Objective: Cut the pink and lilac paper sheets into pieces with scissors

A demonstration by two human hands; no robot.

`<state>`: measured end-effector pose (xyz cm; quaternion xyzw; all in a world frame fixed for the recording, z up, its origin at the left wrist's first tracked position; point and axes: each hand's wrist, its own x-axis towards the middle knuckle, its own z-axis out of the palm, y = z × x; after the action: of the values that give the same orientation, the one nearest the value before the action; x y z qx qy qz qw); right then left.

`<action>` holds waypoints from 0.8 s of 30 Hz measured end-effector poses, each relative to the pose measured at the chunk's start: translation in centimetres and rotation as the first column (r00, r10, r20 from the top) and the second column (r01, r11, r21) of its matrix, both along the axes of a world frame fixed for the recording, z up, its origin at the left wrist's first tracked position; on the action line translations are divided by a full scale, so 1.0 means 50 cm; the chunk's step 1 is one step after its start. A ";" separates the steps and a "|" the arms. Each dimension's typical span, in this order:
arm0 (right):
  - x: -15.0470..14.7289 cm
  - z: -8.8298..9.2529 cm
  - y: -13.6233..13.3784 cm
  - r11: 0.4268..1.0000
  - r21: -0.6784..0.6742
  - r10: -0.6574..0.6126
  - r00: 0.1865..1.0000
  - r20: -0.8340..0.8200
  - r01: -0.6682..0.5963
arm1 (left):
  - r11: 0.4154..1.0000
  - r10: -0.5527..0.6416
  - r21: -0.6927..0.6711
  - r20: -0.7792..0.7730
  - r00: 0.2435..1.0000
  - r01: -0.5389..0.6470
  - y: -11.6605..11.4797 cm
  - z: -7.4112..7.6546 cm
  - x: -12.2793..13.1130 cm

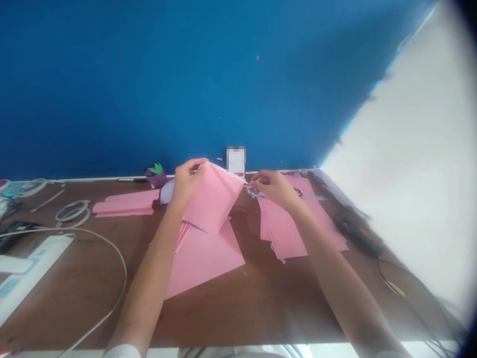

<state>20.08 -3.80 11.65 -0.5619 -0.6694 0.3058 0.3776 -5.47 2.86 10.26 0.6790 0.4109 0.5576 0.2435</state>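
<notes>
My left hand (187, 180) is closed on the upper left corner of a pink paper sheet (214, 199), which it holds tilted above the table. A thin white strip (228, 173) runs along the sheet's top edge. My right hand (274, 186) pinches the strip's far end, just past the sheet's right corner. Beneath the raised sheet lies another pink sheet (208, 263), with narrow folded pink pieces (182, 236) on it. Below my right hand, a tape roll (254, 192) rests partly hidden near a stack of pink sheets (285, 228).
Folded pink paper (126, 203) and white tape rolls (72, 211) lie to the left. A purple paper piece with a green top (156, 174) stands near the blue wall. At left are a white box (37, 273) and a looping cable (124, 268); a dark object (357, 231) sits right.
</notes>
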 end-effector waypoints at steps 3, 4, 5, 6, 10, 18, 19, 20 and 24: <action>-0.005 0.003 -0.005 0.999 0.030 -0.024 1.000 0.020 0.023 | 1.000 0.022 0.008 0.017 1.000 -0.023 0.006 -0.004 -0.002; -0.006 0.004 -0.007 0.999 0.042 -0.035 0.999 0.026 0.034 | 1.000 0.025 0.006 0.022 0.999 -0.025 0.008 -0.006 -0.003; -0.008 0.004 -0.008 0.998 0.054 -0.046 0.998 0.033 0.044 | 1.000 0.025 0.004 0.027 0.999 -0.025 0.010 -0.007 -0.004; -0.010 0.004 -0.008 0.997 0.063 -0.056 0.998 0.041 0.053 | 1.000 0.023 0.002 0.034 0.999 -0.023 0.011 -0.007 -0.005; -0.015 -0.001 -0.006 0.994 0.081 -0.084 0.995 0.052 0.080 | 1.000 0.022 0.014 0.076 0.997 -0.023 0.010 -0.002 -0.006; -0.015 -0.018 0.008 0.978 0.160 -0.148 0.985 0.094 0.132 | 0.999 -0.005 0.035 0.131 0.991 0.000 -0.003 0.011 0.004; -0.014 -0.017 0.008 0.983 0.139 -0.128 0.989 0.071 0.117 | 0.999 -0.001 0.037 0.130 0.992 -0.004 -0.004 0.012 0.004; -0.013 -0.017 0.008 0.988 0.115 -0.109 0.993 0.043 0.103 | 0.999 0.002 0.040 0.127 0.992 -0.007 -0.004 0.012 0.004; -0.007 -0.015 0.008 0.992 0.092 -0.086 0.996 -0.038 0.089 | 0.999 0.002 0.051 0.112 0.994 -0.008 -0.004 0.012 0.002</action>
<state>19.75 -3.42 10.88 -0.5673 -0.6511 0.2669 0.4278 -5.38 2.67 10.88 0.6517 0.3838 0.6057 0.2472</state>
